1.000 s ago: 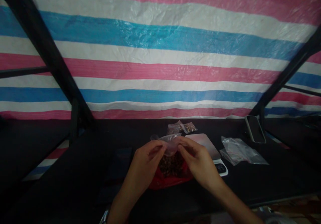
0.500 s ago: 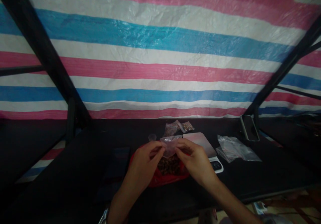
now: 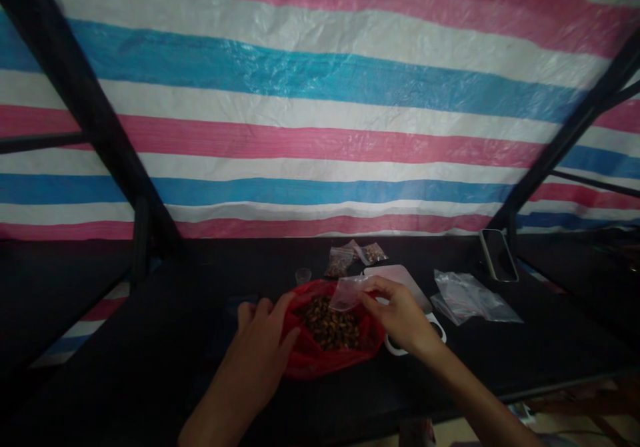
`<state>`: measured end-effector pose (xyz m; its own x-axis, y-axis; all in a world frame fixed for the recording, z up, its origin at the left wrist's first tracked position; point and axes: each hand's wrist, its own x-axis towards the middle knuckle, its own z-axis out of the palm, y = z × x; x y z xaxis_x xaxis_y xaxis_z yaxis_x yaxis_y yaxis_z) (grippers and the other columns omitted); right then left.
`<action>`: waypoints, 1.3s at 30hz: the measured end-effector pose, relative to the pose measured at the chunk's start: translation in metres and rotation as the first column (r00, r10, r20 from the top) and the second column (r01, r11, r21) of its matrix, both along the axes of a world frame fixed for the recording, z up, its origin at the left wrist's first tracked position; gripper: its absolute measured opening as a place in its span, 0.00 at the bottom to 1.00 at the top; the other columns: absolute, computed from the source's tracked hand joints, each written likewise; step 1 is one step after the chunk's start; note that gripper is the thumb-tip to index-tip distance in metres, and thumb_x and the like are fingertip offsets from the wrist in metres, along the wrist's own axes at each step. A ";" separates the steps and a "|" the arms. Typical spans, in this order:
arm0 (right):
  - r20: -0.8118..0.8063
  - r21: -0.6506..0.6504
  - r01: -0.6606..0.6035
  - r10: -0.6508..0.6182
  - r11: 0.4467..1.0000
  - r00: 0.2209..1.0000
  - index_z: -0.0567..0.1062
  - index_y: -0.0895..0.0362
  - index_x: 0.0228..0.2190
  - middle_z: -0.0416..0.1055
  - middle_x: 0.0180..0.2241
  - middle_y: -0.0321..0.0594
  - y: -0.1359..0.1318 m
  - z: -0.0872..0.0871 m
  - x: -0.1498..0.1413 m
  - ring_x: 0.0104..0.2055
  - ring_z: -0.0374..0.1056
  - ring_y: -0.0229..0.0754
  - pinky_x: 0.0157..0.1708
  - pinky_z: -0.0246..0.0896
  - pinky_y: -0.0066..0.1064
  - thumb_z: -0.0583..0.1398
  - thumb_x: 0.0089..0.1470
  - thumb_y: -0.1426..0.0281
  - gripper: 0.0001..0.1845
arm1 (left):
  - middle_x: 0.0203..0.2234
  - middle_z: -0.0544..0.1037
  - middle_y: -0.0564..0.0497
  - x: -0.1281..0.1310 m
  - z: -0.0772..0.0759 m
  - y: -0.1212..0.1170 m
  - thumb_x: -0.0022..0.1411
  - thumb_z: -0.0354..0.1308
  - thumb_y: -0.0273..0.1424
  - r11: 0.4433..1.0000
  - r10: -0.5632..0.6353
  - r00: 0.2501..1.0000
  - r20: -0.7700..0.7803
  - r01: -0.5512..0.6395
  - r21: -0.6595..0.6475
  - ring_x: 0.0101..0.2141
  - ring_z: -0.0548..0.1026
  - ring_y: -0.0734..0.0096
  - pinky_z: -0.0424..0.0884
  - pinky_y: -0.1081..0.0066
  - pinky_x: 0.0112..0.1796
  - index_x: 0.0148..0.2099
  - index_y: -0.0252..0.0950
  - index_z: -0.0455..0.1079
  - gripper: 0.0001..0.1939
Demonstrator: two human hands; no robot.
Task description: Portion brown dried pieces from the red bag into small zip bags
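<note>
A red plastic bag (image 3: 313,365) stands open on the black table, holding many small brown pieces (image 3: 330,323) that look like nuts or seeds. My right hand (image 3: 395,310) pinches a small clear zip bag (image 3: 346,293) above the red bag's far right side; it looks empty. At the red bag's left edge is my left hand (image 3: 265,340), its fingers apart, touching or very near the rim. Behind my right hand lies a kitchen scale (image 3: 400,279), partly hidden by the hand.
Filled small zip bags (image 3: 341,260) lie behind the red bag, near a small clear cup (image 3: 303,275). Several flat clear bags (image 3: 470,297) lie at the right. A phone (image 3: 499,255) leans by the frame post. Striped sheeting (image 3: 320,140) hangs behind the table (image 3: 240,260).
My left hand has let go of the small zip bag and moved left and down to the red bag's edge. My right hand still holds the zip bag, now tilted.
</note>
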<state>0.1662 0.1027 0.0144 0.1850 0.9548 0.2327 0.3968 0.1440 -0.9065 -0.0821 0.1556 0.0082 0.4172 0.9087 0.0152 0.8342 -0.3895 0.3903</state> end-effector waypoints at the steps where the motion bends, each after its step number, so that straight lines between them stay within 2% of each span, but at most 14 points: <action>1: -0.005 -0.002 -0.003 0.003 1.000 1.000 0.83 0.53 0.31 0.84 0.35 0.39 0.003 -0.001 -0.001 0.40 0.79 0.45 0.45 0.72 0.35 0.62 0.56 0.65 0.09 | 0.49 0.79 0.38 0.002 0.002 0.001 0.69 0.48 0.30 1.000 -0.002 0.999 0.037 0.003 -0.020 0.53 0.74 0.43 0.70 0.47 0.55 0.70 0.37 0.69 0.29; 5: -0.007 0.047 0.065 -0.065 0.997 0.998 0.83 0.54 0.32 0.85 0.35 0.40 0.013 0.008 0.002 0.38 0.79 0.45 0.42 0.73 0.35 0.62 0.56 0.65 0.09 | 0.51 0.79 0.44 0.002 0.017 0.004 0.64 0.43 0.22 0.989 -0.094 0.940 0.329 0.126 -0.078 0.50 0.78 0.58 0.73 0.57 0.56 0.68 0.43 0.71 0.34; 9: -0.032 0.143 0.153 -0.150 0.978 0.988 0.83 0.55 0.36 0.85 0.35 0.42 0.015 0.029 0.008 0.37 0.80 0.45 0.41 0.74 0.35 0.65 0.56 0.63 0.09 | 0.49 0.78 0.46 -0.002 0.024 0.007 0.62 0.44 0.22 0.993 -0.087 0.877 0.473 0.113 -0.028 0.50 0.79 0.61 0.74 0.60 0.56 0.65 0.43 0.74 0.34; 14: -0.007 0.214 0.167 -0.170 0.962 0.985 0.83 0.55 0.36 0.84 0.34 0.41 0.009 0.044 0.005 0.36 0.80 0.45 0.41 0.74 0.35 0.65 0.58 0.62 0.10 | 0.51 0.78 0.42 -0.012 0.001 0.014 0.65 0.43 0.21 0.996 -0.092 0.945 0.315 0.086 0.033 0.48 0.79 0.56 0.78 0.54 0.53 0.66 0.41 0.74 0.33; 17: 0.022 0.232 0.196 -0.207 0.953 0.978 0.84 0.55 0.36 0.84 0.33 0.41 0.005 0.045 -0.003 0.35 0.78 0.44 0.39 0.72 0.34 0.64 0.58 0.62 0.11 | 0.57 0.76 0.40 -0.019 -0.011 0.014 0.67 0.44 0.22 0.986 -0.097 0.979 0.182 0.070 0.151 0.55 0.76 0.50 0.75 0.47 0.57 0.69 0.44 0.71 0.33; 21: 0.093 0.168 0.158 -0.175 0.973 0.980 0.83 0.54 0.32 0.83 0.32 0.39 -0.001 0.046 -0.001 0.34 0.77 0.43 0.37 0.70 0.33 0.63 0.57 0.62 0.10 | 0.64 0.71 0.40 -0.023 -0.008 0.006 0.74 0.42 0.30 0.944 -0.108 0.985 0.134 0.059 0.325 0.65 0.68 0.45 0.70 0.41 0.62 0.71 0.48 0.69 0.29; 23: 0.041 0.209 0.237 -0.251 0.949 0.967 0.82 0.54 0.33 0.83 0.32 0.40 -0.007 0.047 0.018 0.36 0.77 0.44 0.39 0.71 0.34 0.65 0.56 0.60 0.11 | 0.65 0.69 0.42 -0.024 -0.001 0.001 0.76 0.42 0.35 0.929 -0.110 0.984 0.141 0.051 0.368 0.66 0.68 0.45 0.68 0.39 0.63 0.71 0.51 0.68 0.27; 27: 0.002 0.162 0.527 -0.535 0.834 0.845 0.79 0.56 0.45 0.82 0.33 0.42 -0.030 0.043 0.100 0.34 0.77 0.45 0.37 0.72 0.34 0.68 0.50 0.55 0.24 | 0.64 0.70 0.44 -0.025 0.010 -0.005 0.77 0.42 0.43 0.926 -0.094 0.972 0.216 0.006 0.376 0.65 0.68 0.46 0.66 0.40 0.64 0.69 0.51 0.70 0.25; 29: 0.229 0.047 0.620 -0.612 0.784 0.757 0.78 0.59 0.51 0.81 0.31 0.43 -0.044 0.034 0.145 0.30 0.75 0.45 0.32 0.70 0.34 0.63 0.55 0.55 0.27 | 0.63 0.71 0.43 -0.025 0.012 -0.004 0.76 0.43 0.46 0.928 -0.060 0.959 0.278 -0.049 0.370 0.64 0.69 0.46 0.68 0.42 0.64 0.67 0.49 0.72 0.26; 30: 0.408 -0.017 0.644 -0.582 0.765 0.703 0.77 0.60 0.52 0.81 0.30 0.43 -0.050 0.028 0.164 0.29 0.75 0.45 0.31 0.70 0.34 0.59 0.58 0.56 0.27 | 0.62 0.72 0.43 -0.026 0.013 -0.003 0.75 0.44 0.47 0.929 -0.041 0.951 0.307 -0.077 0.362 0.63 0.70 0.46 0.69 0.43 0.63 0.65 0.48 0.73 0.26; 32: 0.532 -0.051 0.682 -0.558 0.730 0.637 0.78 0.62 0.50 0.79 0.27 0.45 -0.062 0.014 0.191 0.27 0.75 0.48 0.30 0.70 0.37 0.59 0.55 0.62 0.24 | 0.60 0.73 0.43 -0.026 0.013 0.001 0.73 0.45 0.50 0.931 -0.010 0.934 0.357 -0.122 0.345 0.61 0.72 0.47 0.71 0.44 0.61 0.63 0.47 0.75 0.27; 34: 0.624 -0.033 0.705 -0.537 0.708 0.568 0.79 0.64 0.48 0.80 0.29 0.49 -0.069 0.001 0.203 0.32 0.77 0.54 0.36 0.73 0.43 0.60 0.51 0.67 0.24 | 0.59 0.75 0.44 -0.026 0.016 0.003 0.71 0.45 0.51 0.937 0.018 0.922 0.386 -0.150 0.317 0.60 0.73 0.46 0.71 0.43 0.61 0.61 0.46 0.76 0.28; 36: 0.703 0.029 0.701 -0.514 0.712 0.492 0.78 0.65 0.51 0.81 0.40 0.58 -0.072 -0.010 0.204 0.46 0.78 0.61 0.49 0.71 0.51 0.60 0.52 0.68 0.26 | 0.59 0.75 0.43 -0.025 0.020 0.003 0.69 0.46 0.52 0.945 0.043 0.915 0.401 -0.167 0.279 0.60 0.73 0.46 0.70 0.42 0.62 0.60 0.46 0.76 0.29; 39: 0.798 0.080 0.621 -0.423 0.780 0.428 0.77 0.61 0.56 0.76 0.56 0.60 -0.069 -0.020 0.197 0.61 0.71 0.61 0.63 0.60 0.51 0.56 0.60 0.67 0.25 | 0.59 0.75 0.43 -0.023 0.029 -0.001 0.67 0.46 0.53 0.953 0.081 0.901 0.427 -0.195 0.232 0.60 0.73 0.45 0.69 0.41 0.63 0.59 0.45 0.76 0.30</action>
